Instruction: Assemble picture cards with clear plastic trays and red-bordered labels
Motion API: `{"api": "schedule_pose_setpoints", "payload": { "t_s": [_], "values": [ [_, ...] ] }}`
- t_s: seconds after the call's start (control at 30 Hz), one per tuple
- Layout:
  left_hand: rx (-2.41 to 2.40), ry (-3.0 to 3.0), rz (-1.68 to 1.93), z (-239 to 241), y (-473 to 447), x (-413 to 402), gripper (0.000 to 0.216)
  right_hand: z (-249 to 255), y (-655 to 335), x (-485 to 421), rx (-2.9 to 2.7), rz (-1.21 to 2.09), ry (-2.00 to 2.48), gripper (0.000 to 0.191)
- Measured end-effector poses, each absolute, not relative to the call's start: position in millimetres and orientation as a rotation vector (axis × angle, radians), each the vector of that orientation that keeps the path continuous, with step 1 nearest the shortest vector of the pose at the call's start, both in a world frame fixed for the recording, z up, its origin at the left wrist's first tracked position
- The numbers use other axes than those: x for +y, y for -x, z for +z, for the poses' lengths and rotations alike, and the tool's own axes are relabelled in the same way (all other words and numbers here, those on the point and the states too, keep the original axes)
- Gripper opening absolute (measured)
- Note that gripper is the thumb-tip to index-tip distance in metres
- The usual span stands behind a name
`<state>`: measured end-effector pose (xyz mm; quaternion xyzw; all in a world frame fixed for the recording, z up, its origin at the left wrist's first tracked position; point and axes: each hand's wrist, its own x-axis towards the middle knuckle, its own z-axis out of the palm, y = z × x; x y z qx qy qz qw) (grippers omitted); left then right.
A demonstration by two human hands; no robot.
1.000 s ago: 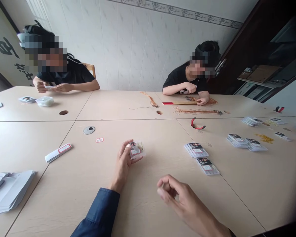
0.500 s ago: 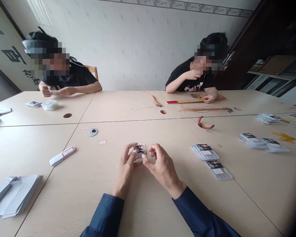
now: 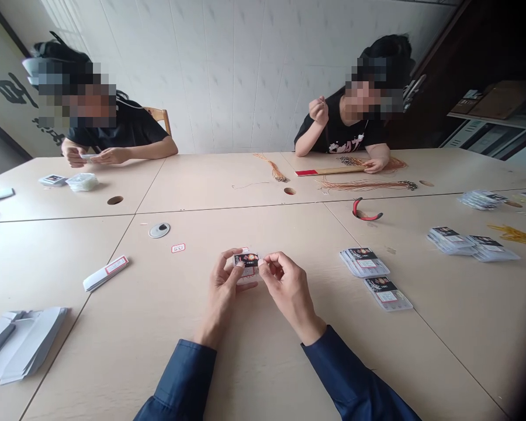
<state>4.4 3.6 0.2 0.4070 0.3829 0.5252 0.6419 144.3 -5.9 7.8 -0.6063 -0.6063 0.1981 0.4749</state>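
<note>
My left hand [image 3: 222,287] and my right hand [image 3: 284,285] meet over the middle of the beige table [image 3: 263,351]. Between their fingertips they pinch a small clear packet with a black and red label [image 3: 246,264], held just above the tabletop. The left fingers grip its left edge, the right thumb and fingers close on its right edge. Both sleeves are dark blue.
Two piles of similar packets [image 3: 364,261] [image 3: 386,293] lie to the right, more [image 3: 471,244] farther right. Red-handled pliers [image 3: 364,213] lie beyond. White envelopes [image 3: 20,342] sit at the left edge, a white strip [image 3: 105,272] nearby. Two other people sit across the table.
My right hand came up from the near table edge and joined the left on the packet. The person at the far right raised a hand from the table.
</note>
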Motion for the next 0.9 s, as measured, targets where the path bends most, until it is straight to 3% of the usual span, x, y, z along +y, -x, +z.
{"api": "schedule_pose_setpoints", "payload": {
  "t_s": [0.9],
  "values": [
    [0.967, -0.922, 1.160, 8.4, -8.1, 4.1, 0.043, 6.0, -145.0, -6.8, -1.457, 0.512, 1.487, 0.027]
  ]
}}
